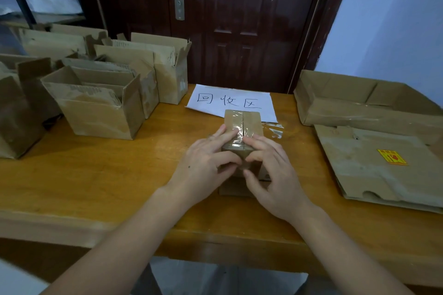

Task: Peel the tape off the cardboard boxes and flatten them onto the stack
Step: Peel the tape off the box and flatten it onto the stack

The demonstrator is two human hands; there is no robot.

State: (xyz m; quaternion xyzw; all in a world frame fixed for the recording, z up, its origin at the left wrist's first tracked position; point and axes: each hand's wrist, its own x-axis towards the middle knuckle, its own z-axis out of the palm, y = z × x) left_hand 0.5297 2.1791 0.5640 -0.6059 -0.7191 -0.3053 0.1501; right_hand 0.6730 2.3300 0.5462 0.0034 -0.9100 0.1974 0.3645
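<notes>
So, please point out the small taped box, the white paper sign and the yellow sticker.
small taped box (243, 122): head view, top face.
white paper sign (230, 100): head view, middle.
yellow sticker (392, 156): head view, centre.

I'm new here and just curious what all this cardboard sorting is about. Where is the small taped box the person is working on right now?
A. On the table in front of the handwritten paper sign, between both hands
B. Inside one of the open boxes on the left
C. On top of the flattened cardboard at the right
A: the small taped box stands on the table just before the paper sign, with the left hand and right hand on it.
</notes>
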